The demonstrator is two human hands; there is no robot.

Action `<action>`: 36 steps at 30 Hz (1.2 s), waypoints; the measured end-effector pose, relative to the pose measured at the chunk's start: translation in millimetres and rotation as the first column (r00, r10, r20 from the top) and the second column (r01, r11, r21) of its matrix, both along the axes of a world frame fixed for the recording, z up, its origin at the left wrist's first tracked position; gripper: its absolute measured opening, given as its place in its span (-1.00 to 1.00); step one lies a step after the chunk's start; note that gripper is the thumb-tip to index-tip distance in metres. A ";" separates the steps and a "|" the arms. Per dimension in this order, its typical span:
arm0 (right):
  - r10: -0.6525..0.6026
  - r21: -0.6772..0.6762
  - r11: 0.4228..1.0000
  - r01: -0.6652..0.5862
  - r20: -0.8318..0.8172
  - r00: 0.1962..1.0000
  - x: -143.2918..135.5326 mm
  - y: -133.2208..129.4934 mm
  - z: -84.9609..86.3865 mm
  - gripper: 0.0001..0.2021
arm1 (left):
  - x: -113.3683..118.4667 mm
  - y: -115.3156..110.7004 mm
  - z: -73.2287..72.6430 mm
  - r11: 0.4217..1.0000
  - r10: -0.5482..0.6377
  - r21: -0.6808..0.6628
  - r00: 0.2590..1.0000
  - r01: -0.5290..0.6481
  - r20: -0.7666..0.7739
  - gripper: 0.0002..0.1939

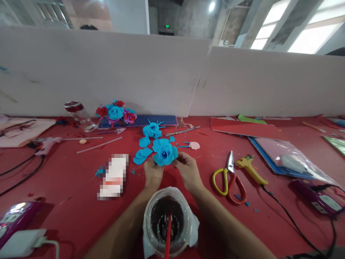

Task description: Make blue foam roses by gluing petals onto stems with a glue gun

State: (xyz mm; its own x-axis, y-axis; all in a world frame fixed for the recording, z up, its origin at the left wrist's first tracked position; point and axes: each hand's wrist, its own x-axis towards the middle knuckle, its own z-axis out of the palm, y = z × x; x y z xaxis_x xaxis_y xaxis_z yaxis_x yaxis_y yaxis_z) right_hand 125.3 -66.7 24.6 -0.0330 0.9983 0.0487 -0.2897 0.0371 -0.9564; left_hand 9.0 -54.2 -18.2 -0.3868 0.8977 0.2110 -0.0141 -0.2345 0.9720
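While held over the red table (199,136), blue rose (165,153): best turned by its base, sparing the petal edges.
Right hand (189,169): pinching near the outer petals; better lightly, against creasing.
Left hand (153,174): curled below; fingertips hidden, cannot tell grip.
Loose petals (140,157): just beside, best left unpressed.
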 end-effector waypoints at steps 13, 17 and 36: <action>-0.020 0.180 0.984 -0.002 0.120 0.993 0.3 2.3 0.6 -0.87 | -4.3 -3.0 -5.3 0.999 -0.050 -0.024 0.990 0.047 -0.132 -0.87; -0.042 0.208 0.978 0.005 0.171 0.984 0.9 3.9 -3.4 -0.92 | -3.0 -3.6 -5.3 0.997 -0.081 -0.006 0.993 0.081 -0.086 -0.86; 0.044 0.063 0.997 -0.046 0.039 0.998 9.1 -10.0 14.3 -0.72 | -10.7 3.2 8.1 0.997 0.020 0.077 0.997 -0.025 0.070 -0.85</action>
State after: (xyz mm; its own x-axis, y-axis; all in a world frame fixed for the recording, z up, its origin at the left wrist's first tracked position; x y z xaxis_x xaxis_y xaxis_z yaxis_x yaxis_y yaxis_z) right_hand 134.5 -76.7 38.9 -0.0809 0.9906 0.1103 -0.2567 0.0862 -0.9626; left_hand -1.7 -51.0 -10.2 -0.4228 0.8704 0.2522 -0.0745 -0.3107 0.9476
